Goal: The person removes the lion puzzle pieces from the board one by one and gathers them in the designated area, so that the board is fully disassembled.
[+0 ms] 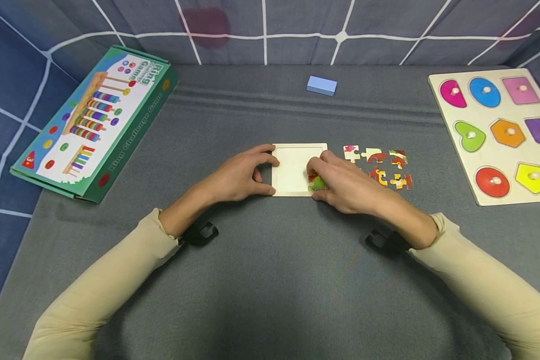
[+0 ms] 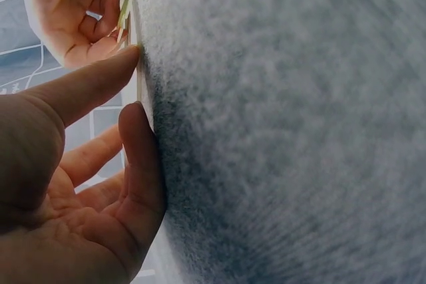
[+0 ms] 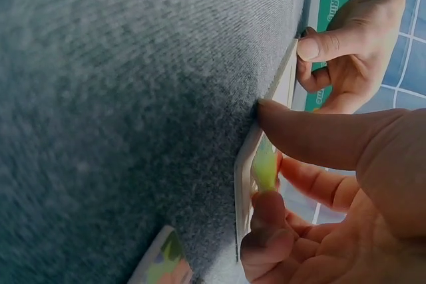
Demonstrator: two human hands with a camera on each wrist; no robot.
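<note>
A pale wooden puzzle tray [image 1: 291, 169] with a raised border lies flat on the grey cloth. My left hand [image 1: 240, 176] holds its left side, thumb at the near corner and fingertips at the far one. Over the tray's right side, my right hand [image 1: 347, 186] pinches a green and red puzzle piece [image 1: 317, 184] at the near right corner, inside the border. That piece looks tilted between the fingers in the right wrist view, and the right thumb [image 3: 306, 131] touches the tray's near edge. Several loose puzzle pieces [image 1: 374, 155] lie right of the tray, partly behind the right hand.
A green Ring Challenge Game box [image 1: 103, 125] lies at the left. Toward the back rests a blue block [image 1: 321, 85]. At the right is a wooden shape board [image 1: 486, 165] with knobbed coloured shapes. Checked dark cloth [image 1: 234, 50] rises behind and at the left.
</note>
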